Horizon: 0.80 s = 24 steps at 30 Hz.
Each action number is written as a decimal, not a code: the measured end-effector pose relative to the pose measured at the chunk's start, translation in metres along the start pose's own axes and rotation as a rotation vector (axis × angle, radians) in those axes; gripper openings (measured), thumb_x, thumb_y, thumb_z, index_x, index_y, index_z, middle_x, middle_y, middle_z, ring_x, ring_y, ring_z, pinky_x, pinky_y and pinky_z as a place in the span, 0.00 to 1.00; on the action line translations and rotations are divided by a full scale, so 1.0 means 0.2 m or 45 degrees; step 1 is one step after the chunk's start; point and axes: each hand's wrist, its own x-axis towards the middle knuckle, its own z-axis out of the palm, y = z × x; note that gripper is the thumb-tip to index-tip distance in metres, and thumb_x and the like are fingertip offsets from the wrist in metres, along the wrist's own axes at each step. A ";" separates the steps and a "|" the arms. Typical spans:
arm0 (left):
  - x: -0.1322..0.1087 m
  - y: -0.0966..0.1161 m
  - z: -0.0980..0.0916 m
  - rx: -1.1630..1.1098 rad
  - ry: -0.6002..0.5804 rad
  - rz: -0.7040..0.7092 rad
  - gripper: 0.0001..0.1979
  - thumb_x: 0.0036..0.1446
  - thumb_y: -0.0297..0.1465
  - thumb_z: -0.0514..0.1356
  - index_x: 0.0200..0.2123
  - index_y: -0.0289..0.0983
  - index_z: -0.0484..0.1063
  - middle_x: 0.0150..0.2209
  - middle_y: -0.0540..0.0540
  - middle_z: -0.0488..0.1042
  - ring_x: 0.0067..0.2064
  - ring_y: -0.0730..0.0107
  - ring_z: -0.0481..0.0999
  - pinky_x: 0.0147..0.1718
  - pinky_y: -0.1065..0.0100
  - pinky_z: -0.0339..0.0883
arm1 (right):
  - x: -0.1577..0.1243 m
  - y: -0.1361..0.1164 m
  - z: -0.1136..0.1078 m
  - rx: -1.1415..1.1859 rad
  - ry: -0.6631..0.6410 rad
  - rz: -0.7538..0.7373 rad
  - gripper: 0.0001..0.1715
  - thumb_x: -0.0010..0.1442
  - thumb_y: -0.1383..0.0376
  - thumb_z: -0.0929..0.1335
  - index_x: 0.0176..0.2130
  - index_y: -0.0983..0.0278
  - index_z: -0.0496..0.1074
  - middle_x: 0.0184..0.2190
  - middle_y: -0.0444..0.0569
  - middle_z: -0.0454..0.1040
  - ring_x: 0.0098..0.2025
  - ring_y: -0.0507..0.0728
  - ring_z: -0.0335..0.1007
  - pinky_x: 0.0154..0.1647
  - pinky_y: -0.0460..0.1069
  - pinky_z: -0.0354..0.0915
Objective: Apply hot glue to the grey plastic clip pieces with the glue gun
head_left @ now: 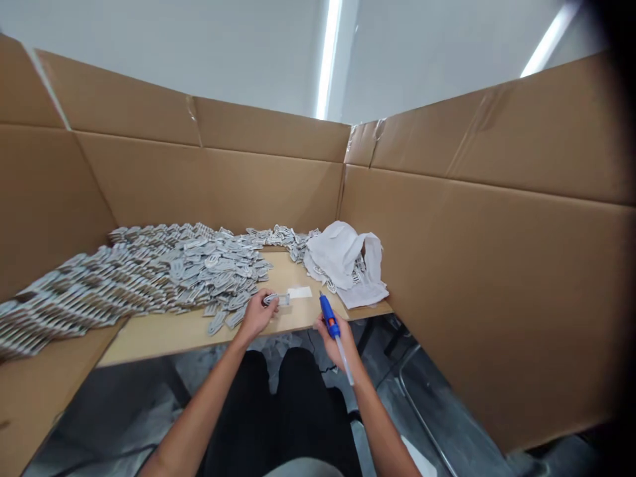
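Note:
My left hand (260,313) is closed on a small light-grey plastic piece (282,299) with an oval loop at one end, held just above the table's front part. In my right hand (334,336) is a blue hot glue gun (328,315) with an orange part; its nozzle points up and away from me, and a translucent glue stick (344,361) sticks out of its back. A white paper slip (299,292) lies on the table right beyond the held piece. Left of my left hand spreads a loose heap of similar grey pieces (218,265).
Long stacked rows of pieces (74,291) cover the table's left side. A white bag (338,255) with more pieces stands at the back right. Tall cardboard walls (268,182) enclose the back and right. The wooden table's front edge (163,348) is above my knees.

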 end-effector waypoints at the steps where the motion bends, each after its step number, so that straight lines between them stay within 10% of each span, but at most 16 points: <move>1: -0.04 -0.02 -0.01 -0.038 0.035 -0.020 0.18 0.54 0.47 0.61 0.38 0.39 0.69 0.24 0.51 0.74 0.25 0.67 0.74 0.24 0.69 0.67 | -0.01 -0.01 0.03 0.034 -0.033 -0.015 0.19 0.63 0.50 0.71 0.38 0.64 0.74 0.32 0.50 0.78 0.34 0.58 0.75 0.40 0.50 0.70; 9: -0.16 -0.15 0.04 0.105 0.299 0.109 0.06 0.53 0.35 0.60 0.30 0.41 0.65 0.27 0.51 0.72 0.31 0.67 0.76 0.29 0.69 0.68 | 0.02 0.10 0.27 0.240 -0.168 0.078 0.27 0.58 0.42 0.72 0.37 0.61 0.68 0.31 0.50 0.78 0.24 0.59 0.76 0.17 0.47 0.64; 14: -0.11 -0.20 0.03 -0.145 0.117 -0.146 0.09 0.57 0.39 0.59 0.35 0.43 0.63 0.19 0.56 0.64 0.17 0.68 0.66 0.19 0.69 0.59 | 0.26 0.15 0.37 0.035 -0.168 -0.079 0.24 0.53 0.46 0.73 0.34 0.64 0.75 0.27 0.49 0.77 0.29 0.61 0.77 0.32 0.52 0.71; 24: -0.14 -0.23 0.12 0.264 0.325 -0.033 0.04 0.54 0.30 0.61 0.32 0.42 0.67 0.39 0.40 0.76 0.47 0.53 0.76 0.49 0.56 0.66 | 0.18 0.21 0.59 -0.032 -0.153 0.177 0.30 0.52 0.38 0.68 0.18 0.58 0.68 0.13 0.49 0.69 0.16 0.59 0.66 0.18 0.51 0.61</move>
